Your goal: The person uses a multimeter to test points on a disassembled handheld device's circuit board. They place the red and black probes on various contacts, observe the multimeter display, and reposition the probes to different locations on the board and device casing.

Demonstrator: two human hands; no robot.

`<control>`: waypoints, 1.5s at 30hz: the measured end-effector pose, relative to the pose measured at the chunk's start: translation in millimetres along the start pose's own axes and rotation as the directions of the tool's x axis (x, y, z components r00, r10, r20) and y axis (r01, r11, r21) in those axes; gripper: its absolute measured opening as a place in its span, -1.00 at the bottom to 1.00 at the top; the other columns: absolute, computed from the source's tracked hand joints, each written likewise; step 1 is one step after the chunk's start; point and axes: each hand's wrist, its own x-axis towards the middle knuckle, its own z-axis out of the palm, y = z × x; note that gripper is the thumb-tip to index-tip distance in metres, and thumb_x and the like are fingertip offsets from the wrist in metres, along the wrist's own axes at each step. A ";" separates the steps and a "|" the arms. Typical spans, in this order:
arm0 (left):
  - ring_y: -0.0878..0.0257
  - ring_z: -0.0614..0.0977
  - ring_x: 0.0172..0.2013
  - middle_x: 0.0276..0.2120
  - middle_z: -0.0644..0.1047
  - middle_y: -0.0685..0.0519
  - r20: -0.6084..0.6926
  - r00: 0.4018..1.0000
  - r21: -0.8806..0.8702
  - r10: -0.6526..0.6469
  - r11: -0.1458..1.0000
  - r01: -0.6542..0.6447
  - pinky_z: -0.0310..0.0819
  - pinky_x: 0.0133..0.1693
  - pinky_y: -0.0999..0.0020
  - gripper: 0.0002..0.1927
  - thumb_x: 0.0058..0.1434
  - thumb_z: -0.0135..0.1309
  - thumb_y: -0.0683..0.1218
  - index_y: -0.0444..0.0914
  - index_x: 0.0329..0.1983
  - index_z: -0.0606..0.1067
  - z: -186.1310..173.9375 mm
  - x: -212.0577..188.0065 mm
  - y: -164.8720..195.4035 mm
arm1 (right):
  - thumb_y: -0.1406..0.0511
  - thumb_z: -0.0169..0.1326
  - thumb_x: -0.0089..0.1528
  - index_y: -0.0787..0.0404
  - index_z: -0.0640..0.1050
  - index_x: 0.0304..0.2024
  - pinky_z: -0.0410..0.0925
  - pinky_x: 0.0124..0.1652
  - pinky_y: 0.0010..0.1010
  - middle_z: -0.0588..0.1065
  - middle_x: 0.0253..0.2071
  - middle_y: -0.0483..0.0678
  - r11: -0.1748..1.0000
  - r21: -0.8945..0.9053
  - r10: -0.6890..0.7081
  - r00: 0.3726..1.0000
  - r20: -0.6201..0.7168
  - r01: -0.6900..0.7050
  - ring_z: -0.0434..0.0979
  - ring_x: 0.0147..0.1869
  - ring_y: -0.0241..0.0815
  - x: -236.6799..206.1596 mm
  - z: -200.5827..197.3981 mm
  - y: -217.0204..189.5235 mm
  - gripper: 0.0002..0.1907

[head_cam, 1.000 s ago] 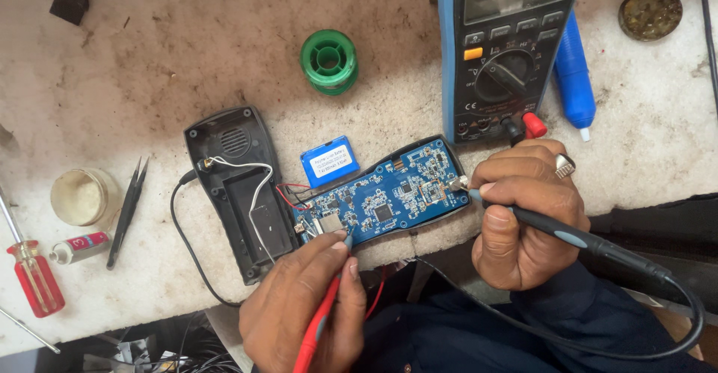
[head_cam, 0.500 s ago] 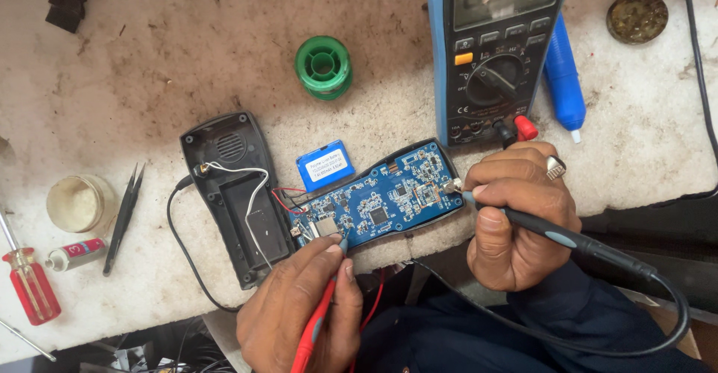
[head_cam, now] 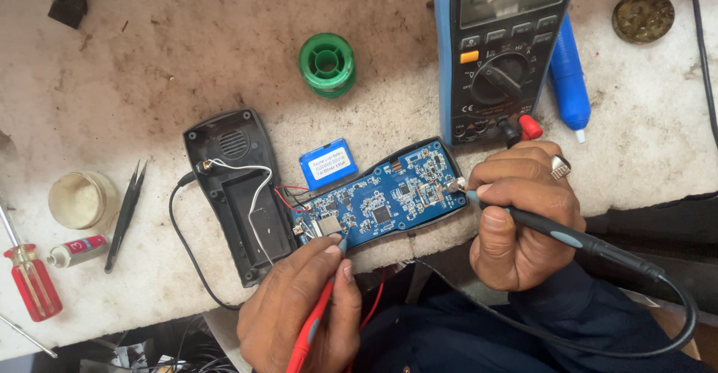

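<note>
1. Circuit board (head_cam: 389,197), blue and populated, lies bare at the front edge of the worn workbench (head_cam: 149,66), out of its casing and joined by thin wires to the black rear shell (head_cam: 239,193) lying open beside it on the left.
2. Multimeter (head_cam: 501,51), blue-edged with a grey display and a rotary dial, stands just behind the board; its leads are plugged in at the bottom.
3. Right hand (head_cam: 523,216) is closed around the black probe (head_cam: 568,235), whose tip touches the board's right end.
4. Left hand (head_cam: 307,306) pinches the red probe (head_cam: 314,321) against the board's lower left corner.
5. Progress, as judged: casing opened, board exposed, both probes placed; the shell remains off.
6. Blue rectangular battery pack (head_cam: 327,162) with a white label lies just behind the board.
7. Green solder spool (head_cam: 327,64) sits further back; black tweezers (head_cam: 126,212), a small round tin (head_cam: 81,199) and a red screwdriver (head_cam: 30,279) lie at far left.
</note>
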 end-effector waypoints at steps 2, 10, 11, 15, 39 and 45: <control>0.09 0.78 -0.23 -0.28 0.66 -0.15 -0.012 1.000 0.003 0.009 1.000 -0.009 0.67 -0.13 0.32 -0.82 0.07 0.27 -0.29 -0.36 -0.25 0.57 0.4 0.6 -0.3 | 0.25 -0.11 0.48 0.19 0.30 -0.06 0.29 -0.11 -0.31 0.50 -0.30 0.01 1.000 0.000 -0.002 1.000 0.002 0.002 0.47 -0.27 -0.22 0.4 -0.1 -0.2 -0.86; 0.08 0.77 -0.23 -0.28 0.66 -0.15 -0.003 0.999 0.002 0.047 0.999 -0.047 0.68 -0.14 0.31 -0.81 0.08 0.28 -0.29 -0.35 -0.23 0.56 -0.2 2.0 0.4 | 0.26 -0.10 0.48 0.19 0.31 -0.05 0.30 -0.08 -0.29 0.51 -0.28 0.02 1.000 -0.005 0.002 1.000 -0.001 -0.002 0.47 -0.29 -0.22 -0.5 -0.5 -0.9 -0.87; 0.08 0.77 -0.23 -0.28 0.66 -0.15 -0.001 0.999 0.004 0.049 0.999 -0.049 0.68 -0.15 0.31 -0.81 0.08 0.28 -0.29 -0.35 -0.23 0.56 -0.4 2.0 0.5 | 0.26 -0.10 0.48 0.19 0.31 -0.05 0.31 -0.08 -0.29 0.51 -0.28 0.02 1.000 -0.007 0.001 1.000 0.003 -0.001 0.47 -0.29 -0.22 -0.5 -0.9 -1.0 -0.87; 0.08 0.77 -0.24 -0.28 0.66 -0.14 0.007 0.998 0.005 0.067 0.998 -0.067 0.68 -0.17 0.33 -0.80 0.09 0.29 -0.28 -0.35 -0.22 0.56 -0.8 1.7 -0.6 | 0.26 -0.10 0.48 0.19 0.30 -0.06 0.31 -0.08 -0.29 0.51 -0.28 0.02 1.000 -0.002 0.001 1.000 0.003 -0.001 0.47 -0.30 -0.22 -0.2 -1.2 -1.4 -0.86; 0.13 0.76 -0.19 -0.23 0.65 -0.16 -0.021 0.999 0.005 -0.048 0.999 0.048 0.66 -0.12 0.39 -0.84 0.17 0.26 -0.31 -0.38 -0.20 0.55 -11.7 12.9 -4.2 | 0.25 -0.05 0.48 0.20 0.32 -0.07 0.29 -0.12 -0.33 0.50 -0.31 0.02 0.999 0.043 0.015 0.996 -0.083 -0.011 0.47 -0.34 -0.24 -5.3 6.6 0.0 -0.84; 0.11 0.76 -0.19 -0.22 0.65 -0.16 0.012 0.999 0.014 -0.035 0.999 0.035 0.65 -0.13 0.37 -0.83 0.17 0.26 -0.30 -0.37 -0.19 0.54 -13.3 12.6 -7.1 | 0.25 -0.06 0.49 0.19 0.32 -0.06 0.27 -0.15 -0.36 0.50 -0.31 0.02 0.999 0.033 0.010 0.997 -0.073 -0.008 0.47 -0.33 -0.24 -5.6 4.8 0.7 -0.85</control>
